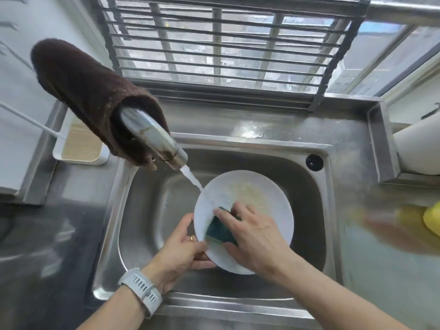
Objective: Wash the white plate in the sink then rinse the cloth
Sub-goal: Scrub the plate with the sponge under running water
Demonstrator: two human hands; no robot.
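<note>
right hand pressing green cloth onto white plate, left hand gripping rim

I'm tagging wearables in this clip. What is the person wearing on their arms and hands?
The left wrist carries a light grey sports watch with a perforated strap. A gold ring sits on a finger of the left hand. The right hand and forearm are bare: no sleeves, gloves or jewellery show.
</note>
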